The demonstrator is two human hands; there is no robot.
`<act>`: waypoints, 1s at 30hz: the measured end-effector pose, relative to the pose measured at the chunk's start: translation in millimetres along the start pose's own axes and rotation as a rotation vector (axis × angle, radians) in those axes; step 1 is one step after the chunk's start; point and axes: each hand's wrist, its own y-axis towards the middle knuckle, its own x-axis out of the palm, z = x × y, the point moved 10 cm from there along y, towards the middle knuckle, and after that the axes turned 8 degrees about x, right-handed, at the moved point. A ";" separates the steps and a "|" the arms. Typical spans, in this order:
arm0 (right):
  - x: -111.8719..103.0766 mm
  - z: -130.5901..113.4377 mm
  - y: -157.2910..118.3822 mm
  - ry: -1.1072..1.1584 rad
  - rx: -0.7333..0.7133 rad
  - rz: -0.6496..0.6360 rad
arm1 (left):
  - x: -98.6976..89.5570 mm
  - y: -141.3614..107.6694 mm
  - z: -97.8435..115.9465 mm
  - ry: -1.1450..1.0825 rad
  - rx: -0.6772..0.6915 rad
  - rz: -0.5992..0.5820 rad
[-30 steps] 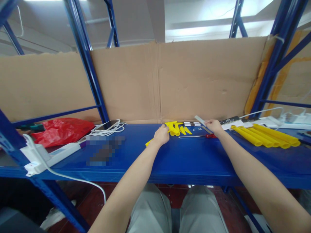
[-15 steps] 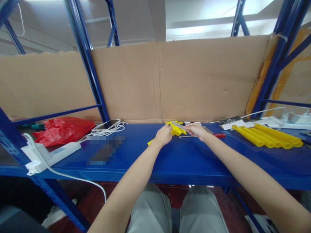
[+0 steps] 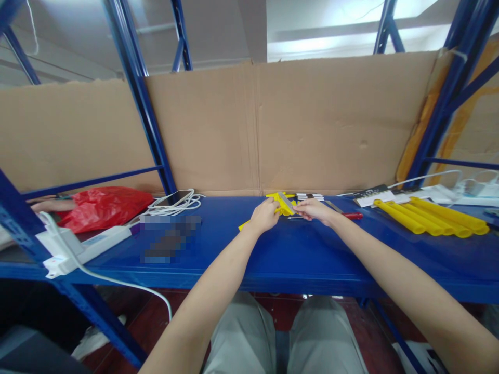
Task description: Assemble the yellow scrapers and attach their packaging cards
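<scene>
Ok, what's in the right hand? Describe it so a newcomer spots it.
Above the blue shelf, in front of the cardboard panel, find the person's right hand. It holds a slim, flat grey strip, unlike the yellow pieces beside it.

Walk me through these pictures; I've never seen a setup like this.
There is no machine here, just a person's two bare hands. Every picture comes from one camera worn on that person's head, looking forward and down. The left hand grips a yellow piece; the right hand holds a flat grey strip over yellow parts beside the left. On the blue shelf lie a red-handled tool and yellow tubes to the right; to the left, a coiled white cable, a power strip and a red bag. One patch is blurred out.
</scene>
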 end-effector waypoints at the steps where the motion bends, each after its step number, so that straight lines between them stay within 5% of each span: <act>1: 0.2 0.1 0.0 -0.001 0.000 -0.005 | -0.4 0.0 0.3 -0.004 0.005 0.007; 30: -2.7 0.7 0.8 0.016 0.025 0.022 | -6.3 0.6 6.1 -0.051 0.070 0.099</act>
